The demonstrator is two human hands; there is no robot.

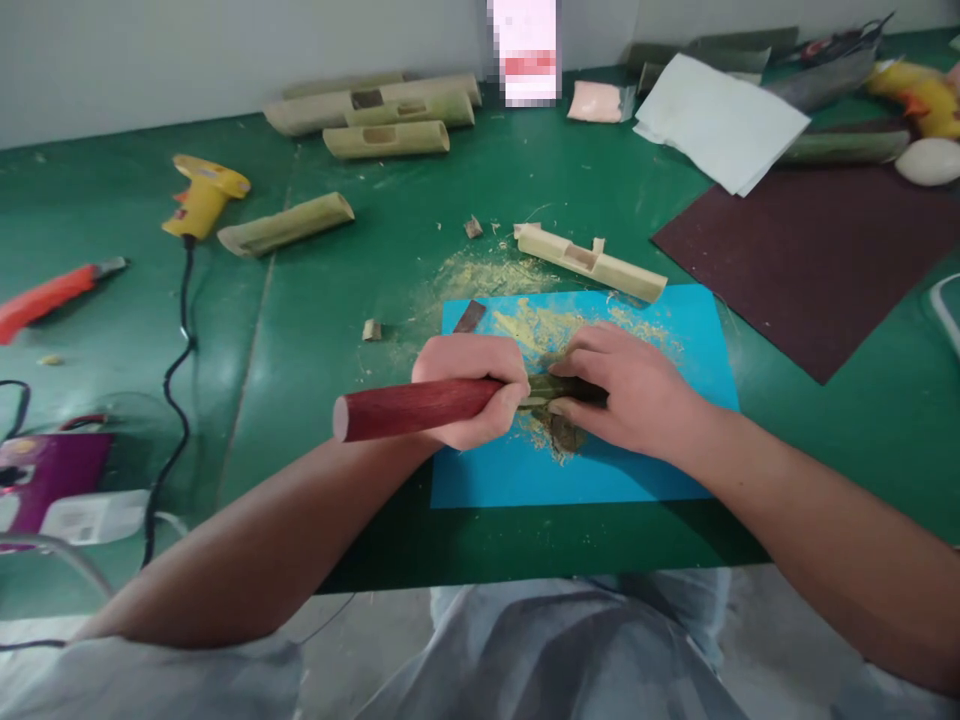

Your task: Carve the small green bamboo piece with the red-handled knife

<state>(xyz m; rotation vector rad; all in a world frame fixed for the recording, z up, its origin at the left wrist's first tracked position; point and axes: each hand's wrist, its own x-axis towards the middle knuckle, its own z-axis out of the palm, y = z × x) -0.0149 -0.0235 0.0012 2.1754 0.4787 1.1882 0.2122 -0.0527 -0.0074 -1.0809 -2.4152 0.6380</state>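
My left hand [474,362] is wrapped round the thick red wooden handle [412,410] of a tool whose working end is hidden behind my fingers. Close to its right, my right hand [637,385] grips a short dark-green bamboo piece [541,388], fingers and thumb on either side of it. Both hands are over a blue sheet [622,475] strewn with pale shavings [532,330]. A small brown scrap [566,435] lies just below the bamboo. At the sheet's upper left rests a dark brown strip [470,317].
A notched pale bamboo piece [622,275] lies at the sheet's far edge. Leftward are a cut bamboo tube [289,225], a yellow glue gun [202,195] with cord and a red utility knife [52,298]. Notched tubes [386,140] line the back; a brown sheet [810,260] lies right.
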